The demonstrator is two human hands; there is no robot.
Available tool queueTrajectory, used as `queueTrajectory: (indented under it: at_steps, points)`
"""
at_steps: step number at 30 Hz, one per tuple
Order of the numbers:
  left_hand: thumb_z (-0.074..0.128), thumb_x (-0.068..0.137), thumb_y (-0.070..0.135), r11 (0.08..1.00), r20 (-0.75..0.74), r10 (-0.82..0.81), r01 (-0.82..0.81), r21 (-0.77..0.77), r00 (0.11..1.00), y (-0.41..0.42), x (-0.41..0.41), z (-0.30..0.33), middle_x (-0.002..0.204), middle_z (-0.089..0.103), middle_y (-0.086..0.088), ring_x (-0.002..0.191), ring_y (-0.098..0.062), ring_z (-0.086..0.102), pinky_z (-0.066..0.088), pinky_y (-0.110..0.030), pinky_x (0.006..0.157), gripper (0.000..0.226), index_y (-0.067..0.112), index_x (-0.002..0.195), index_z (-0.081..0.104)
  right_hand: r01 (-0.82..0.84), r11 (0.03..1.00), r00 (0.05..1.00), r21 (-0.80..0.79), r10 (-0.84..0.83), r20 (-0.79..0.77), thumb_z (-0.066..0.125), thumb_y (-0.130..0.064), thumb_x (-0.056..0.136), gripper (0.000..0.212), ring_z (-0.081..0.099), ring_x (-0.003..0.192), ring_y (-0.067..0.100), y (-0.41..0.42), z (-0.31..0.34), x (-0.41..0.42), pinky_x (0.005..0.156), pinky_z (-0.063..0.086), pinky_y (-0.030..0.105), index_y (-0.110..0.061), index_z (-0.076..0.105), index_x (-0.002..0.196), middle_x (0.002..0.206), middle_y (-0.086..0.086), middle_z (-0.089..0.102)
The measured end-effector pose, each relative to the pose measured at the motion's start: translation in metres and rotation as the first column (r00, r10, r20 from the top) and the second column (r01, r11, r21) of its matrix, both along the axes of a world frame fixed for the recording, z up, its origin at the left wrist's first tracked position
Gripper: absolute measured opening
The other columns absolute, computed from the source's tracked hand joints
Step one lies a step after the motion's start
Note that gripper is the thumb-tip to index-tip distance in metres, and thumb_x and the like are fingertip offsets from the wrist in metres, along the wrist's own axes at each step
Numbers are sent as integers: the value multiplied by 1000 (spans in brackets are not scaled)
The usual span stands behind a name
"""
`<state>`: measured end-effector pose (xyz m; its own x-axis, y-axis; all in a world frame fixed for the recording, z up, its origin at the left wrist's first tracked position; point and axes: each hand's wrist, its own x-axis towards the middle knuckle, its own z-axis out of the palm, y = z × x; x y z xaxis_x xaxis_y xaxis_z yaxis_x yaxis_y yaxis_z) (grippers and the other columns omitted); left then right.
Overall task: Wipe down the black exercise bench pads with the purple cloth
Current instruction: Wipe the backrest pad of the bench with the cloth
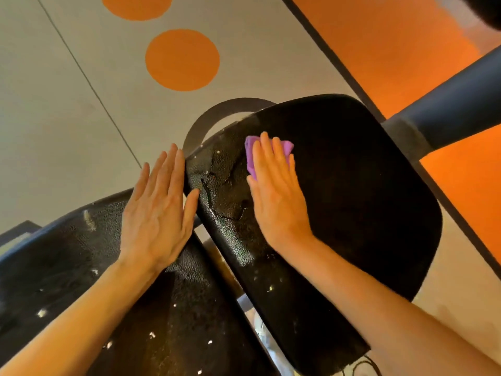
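Note:
Two black textured bench pads fill the lower view. The right pad is rounded and has cracked, peeling vinyl near its left edge. The left pad has white nicks in its surface. My right hand lies flat on the right pad, fingers straight, pressing the purple cloth against it; most of the cloth is hidden under my fingers. My left hand rests flat with fingers apart, over the upper end of the left pad and against the right pad's left edge, holding nothing.
A thick dark padded bar juts in from the upper right beside the right pad. A curved metal bracket shows behind the pads. The floor is grey with orange circles and an orange zone at right.

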<state>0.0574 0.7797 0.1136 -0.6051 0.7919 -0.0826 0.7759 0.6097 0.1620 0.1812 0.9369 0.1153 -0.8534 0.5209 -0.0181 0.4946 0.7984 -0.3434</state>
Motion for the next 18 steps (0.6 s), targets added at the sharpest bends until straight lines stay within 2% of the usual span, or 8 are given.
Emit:
queueTrajectory:
  at_steps: [2,5,7,10,12,14,16,18]
  points:
    - [18,104,46,1000,-7,3,-3,8,1000,1,0,0,163,15,-11,151,-23,15,12,-41,125,66,8,157,11,-49,998,999,41,48,23,30,-24,103,51,11,148,25,44,-3,2,121,14,44,-7,21,150,159,12,18]
    - [17,104,46,1000,-20,3,-3,9,1000,1,1,0,163,16,-12,151,-24,17,12,-40,125,65,7,156,11,350,936,937,28,-350,13,27,-25,104,49,9,148,26,91,-5,-19,121,11,45,-10,19,151,160,11,15]
    - [18,104,45,1000,-20,4,-4,6,1000,1,1,0,163,17,-13,151,-25,18,14,-41,125,65,6,156,12,431,901,902,57,-431,-12,30,-24,103,51,10,148,27,57,-4,-41,121,11,46,-11,19,151,160,12,15]
    - [19,104,45,1000,-21,12,-12,4,1000,1,0,-1,162,20,-13,150,-25,20,14,-40,124,65,6,156,14,43,999,996,9,-42,-72,34,-23,102,52,11,148,26,0,2,-46,122,12,43,-9,22,150,159,12,18]
    - [19,104,45,1000,-19,15,-15,1,1000,1,1,-1,162,20,-13,151,-24,19,13,-39,125,65,6,156,14,-148,987,988,57,151,-39,38,-19,102,51,15,148,24,20,2,-34,121,14,42,-9,24,150,158,11,21]
    - [19,104,45,1000,-18,12,-12,-1,1000,1,1,-1,162,21,-13,151,-24,20,14,-39,125,65,6,156,14,-35,996,999,85,36,-11,35,-19,102,50,17,147,24,68,-2,-30,121,15,44,-10,24,150,158,10,22]
    - [20,104,45,1000,-20,13,-13,0,1000,1,1,0,161,22,-14,150,-25,21,15,-40,124,65,5,156,15,252,968,967,-9,-252,-31,29,-23,104,49,12,148,25,92,-2,-35,121,14,47,-11,20,150,159,10,19]
    - [21,104,44,1000,-22,14,-14,-6,1000,1,1,0,161,22,-14,150,-25,22,15,-40,124,65,5,155,15,330,944,942,5,-329,-70,30,-21,103,49,11,148,26,56,-1,-50,121,15,47,-12,21,150,159,11,18]
